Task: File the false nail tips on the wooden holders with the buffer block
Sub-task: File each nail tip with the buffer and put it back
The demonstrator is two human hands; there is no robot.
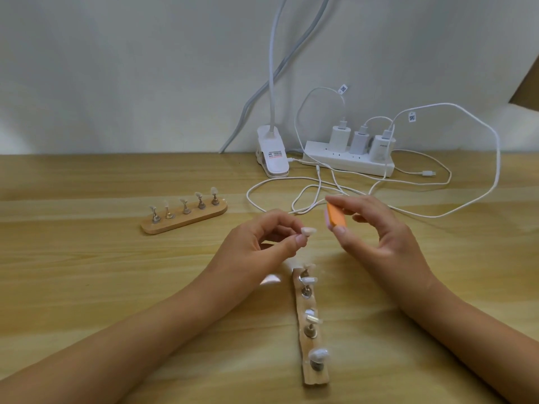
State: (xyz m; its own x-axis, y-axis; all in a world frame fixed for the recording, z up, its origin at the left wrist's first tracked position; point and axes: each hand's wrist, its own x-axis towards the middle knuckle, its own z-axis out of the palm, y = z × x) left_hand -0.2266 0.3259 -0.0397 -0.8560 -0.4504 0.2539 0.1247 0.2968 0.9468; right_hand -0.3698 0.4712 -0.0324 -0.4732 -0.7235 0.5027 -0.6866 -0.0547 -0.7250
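Pinching one nail tip [308,230] between thumb and forefinger, the left hand [262,243] holds it just beside the orange buffer block [336,218], gripped in the right hand [379,237]. I think the block should meet the tip's edge flat, with light short strokes. One wooden holder [312,325] lies near the table's [87,272] front edge, a second holder [183,212] further back. Print on the lamp clip [272,153] and cable tags [411,117] is unreadable.

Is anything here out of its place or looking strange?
One false nail tip is off its holder, pinched in the left hand. The near wooden holder points toward the camera, unlike the far holder. White charging cables sprawl behind the right hand, which holds the buffer block.
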